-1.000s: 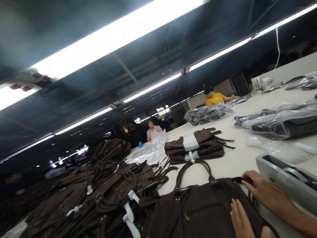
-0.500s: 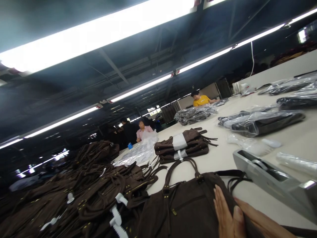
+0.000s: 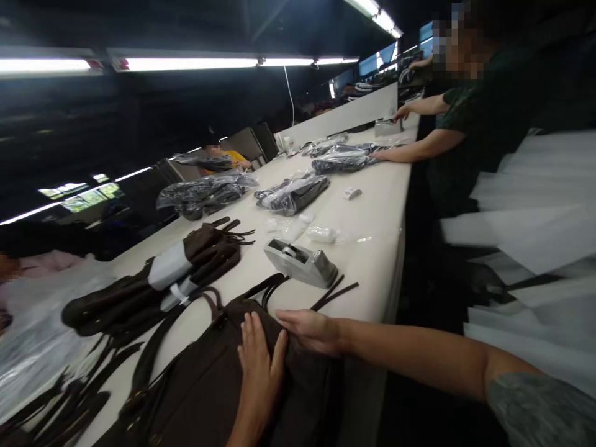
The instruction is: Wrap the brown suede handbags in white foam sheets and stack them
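Observation:
A dark brown handbag [image 3: 205,385] with looped handles lies in front of me at the table's edge. My left hand [image 3: 258,360] rests flat on it, fingers stretched out. At the bag's right side my right hand [image 3: 311,330] grips the edge, its thumb uppermost and the other fingers partly hidden. A grey tape dispenser [image 3: 300,264] stands just beyond the bag, near thin dark straps. To the left are folded brown bags [image 3: 209,248] with a white paper band [image 3: 170,267] around them.
Plastic-wrapped bags [image 3: 293,192] lie farther along the white table [image 3: 372,230]. A co-worker in a dark shirt [image 3: 493,118] reaches over it from the right. White sheets [image 3: 535,223] hang at the right. Clear plastic [image 3: 41,335] covers the left side.
My view has swung right and down, bringing the co-worker and white sheets into sight. Both hands stay on the handbag; the right arm now shows fully.

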Motion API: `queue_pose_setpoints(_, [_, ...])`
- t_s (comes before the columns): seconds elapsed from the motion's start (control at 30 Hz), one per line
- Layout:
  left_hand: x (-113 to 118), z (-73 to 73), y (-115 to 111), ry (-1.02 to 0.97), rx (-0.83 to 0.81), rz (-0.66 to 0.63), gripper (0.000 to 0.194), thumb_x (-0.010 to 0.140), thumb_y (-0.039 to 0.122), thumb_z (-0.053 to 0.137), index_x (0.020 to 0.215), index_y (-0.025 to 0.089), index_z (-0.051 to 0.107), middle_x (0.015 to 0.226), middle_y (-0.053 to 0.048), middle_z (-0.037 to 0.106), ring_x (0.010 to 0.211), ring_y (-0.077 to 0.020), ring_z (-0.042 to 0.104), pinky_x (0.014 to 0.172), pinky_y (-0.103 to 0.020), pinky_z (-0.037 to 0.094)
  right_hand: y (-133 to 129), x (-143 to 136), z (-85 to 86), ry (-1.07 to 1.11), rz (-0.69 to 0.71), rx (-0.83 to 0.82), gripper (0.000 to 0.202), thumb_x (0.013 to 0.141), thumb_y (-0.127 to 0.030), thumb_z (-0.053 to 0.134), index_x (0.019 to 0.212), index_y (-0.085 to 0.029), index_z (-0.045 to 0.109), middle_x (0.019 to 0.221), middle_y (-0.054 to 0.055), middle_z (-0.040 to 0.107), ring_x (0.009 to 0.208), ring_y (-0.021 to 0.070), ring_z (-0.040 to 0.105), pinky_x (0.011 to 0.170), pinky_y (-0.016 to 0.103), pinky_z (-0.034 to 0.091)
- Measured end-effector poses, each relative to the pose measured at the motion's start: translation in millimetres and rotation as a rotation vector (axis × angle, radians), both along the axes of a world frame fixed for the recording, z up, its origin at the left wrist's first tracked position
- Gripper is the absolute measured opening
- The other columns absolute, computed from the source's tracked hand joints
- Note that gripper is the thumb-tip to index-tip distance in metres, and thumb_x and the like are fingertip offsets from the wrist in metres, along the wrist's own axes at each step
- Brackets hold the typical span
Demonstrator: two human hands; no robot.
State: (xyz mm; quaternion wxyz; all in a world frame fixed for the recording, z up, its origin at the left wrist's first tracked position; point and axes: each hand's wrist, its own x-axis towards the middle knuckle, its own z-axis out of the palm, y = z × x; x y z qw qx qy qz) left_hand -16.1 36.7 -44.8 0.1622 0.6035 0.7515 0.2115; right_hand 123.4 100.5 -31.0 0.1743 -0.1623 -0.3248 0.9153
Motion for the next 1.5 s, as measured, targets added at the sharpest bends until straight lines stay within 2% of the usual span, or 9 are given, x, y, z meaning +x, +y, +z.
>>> queue_pose_setpoints(0.17, [9.7, -17.9, 5.4, 0.254, -0.011, -0.067, 0.064, 0.093, 0.042, 0.024, 0.147, 0.007, 0.021, 0.157, -0.017, 0.015, 0.147, -0.0306, 0.007, 0.113, -0.068, 0.003, -6.0, 35.3, -19.5, -0.096, 0.103, -0.148, 0.042, 0.097, -0.042, 0.041, 0.085, -0.01, 0.065, 0.07, 0.003, 0.062, 0.062, 0.0105, 0.058, 0.081, 0.025, 0.047])
queue_pose_setpoints(0.3, [11.6, -20.0, 6.0, 0.369, -0.003, -0.107, 0.065, 0.094, 0.043, 0.024, 0.147, 0.006, 0.02, 0.156, -0.019, 0.016, 0.146, -0.0322, 0.012, 0.112, -0.068, 0.009, -27.1, 55.7, -9.8, -0.142, -0.038, 0.055, 0.025, 0.077, -0.038, 0.071, 0.08, -0.014, 0.066, 0.077, -0.001, 0.064, 0.073, 0.0097, 0.058, 0.08, 0.021, 0.043])
queue_pose_setpoints(0.47, [12.2, -20.5, -2.8, 0.5, 0.092, -0.194, 0.059, 0.095, 0.044, 0.028, 0.148, 0.018, 0.024, 0.153, -0.018, 0.028, 0.145, -0.0332, 0.016, 0.109, -0.07, 0.017, -57.4, 67.4, -14.6, -0.258, -0.286, 0.325, 0.02, 0.076, -0.033, 0.068, 0.08, -0.014, 0.065, 0.073, -0.002, 0.06, 0.074, 0.0136, 0.054, 0.073, 0.025, 0.042])
queue_pose_setpoints(0.67, [17.5, -21.5, -3.4, 0.629, 0.078, -0.185, 0.07, 0.093, 0.051, 0.031, 0.148, 0.011, 0.018, 0.155, -0.02, 0.022, 0.144, -0.0332, 0.019, 0.112, -0.065, 0.021, -78.7, 77.1, -31.6, -0.254, -0.35, 0.489, 0.029, 0.082, -0.035, 0.06, 0.103, -0.016, 0.064, 0.072, -0.001, 0.06, 0.069, 0.0148, 0.056, 0.068, 0.026, 0.045])
queue_pose_setpoints(0.87, [20.2, -15.4, -2.9, 0.661, -0.066, -0.204, 0.078, 0.091, 0.059, 0.028, 0.148, 0.007, 0.014, 0.156, -0.016, 0.011, 0.146, -0.032, 0.013, 0.113, -0.065, 0.016, -92.5, 81.8, -16.6, -0.633, -0.463, 0.883, 0.049, 0.084, -0.024, 0.054, 0.133, -0.021, 0.051, 0.082, 0.003, 0.067, 0.076, 0.0172, 0.062, 0.076, 0.028, 0.046])
queue_pose_setpoints(1.0, [18.2, -15.1, -3.6, 0.656, -0.06, -0.207, 0.078, 0.09, 0.06, 0.028, 0.147, 0.008, 0.016, 0.156, -0.015, 0.011, 0.145, -0.0313, 0.013, 0.115, -0.063, 0.016, -89.1, 84.1, -6.6, -0.771, -0.362, 1.12, 0.047, 0.085, -0.024, 0.051, 0.132, -0.023, 0.055, 0.086, 0.004, 0.071, 0.075, 0.0186, 0.065, 0.074, 0.028, 0.049])
queue_pose_setpoints(1.13, [17.6, -15.8, -4.3, 0.602, -0.006, -0.206, 0.079, 0.091, 0.063, 0.023, 0.148, 0.009, 0.016, 0.156, -0.015, 0.011, 0.145, -0.0312, 0.013, 0.115, -0.062, 0.016, -88.3, 81.4, -11.8, -0.847, -0.28, 1.46, 0.041, 0.089, -0.023, 0.047, 0.128, -0.021, 0.06, 0.109, 0.01, 0.07, 0.097, 0.0241, 0.066, 0.088, 0.035, 0.051])
queue_pose_setpoints(1.33, [15.8, -16.7, -4.9, 0.563, 0.061, -0.195, 0.074, 0.093, 0.059, 0.022, 0.148, 0.01, 0.017, 0.156, -0.011, 0.013, 0.145, -0.0263, 0.014, 0.117, -0.055, 0.02, -92.9, 65.7, 2.8, -0.878, -0.444, 1.984, 0.045, 0.088, -0.019, 0.054, 0.133, -0.017, 0.056, 0.142, 0.014, 0.048, 0.13, 0.0306, 0.045, 0.108, 0.047, 0.04])
queue_pose_setpoints(1.5, [15.0, -17.0, -7.4, 0.489, 0.12, -0.198, 0.07, 0.095, 0.049, 0.029, 0.147, 0.006, 0.015, 0.157, -0.016, 0.013, 0.146, -0.0267, 0.013, 0.119, -0.055, 0.017, -102.7, 63.6, 5.1, -0.664, -0.065, 1.979, 0.066, 0.096, -0.05, 0.043, 0.15, -0.014, 0.029, 0.154, 0.014, 0.027, 0.142, 0.0269, 0.026, 0.117, 0.048, 0.026])
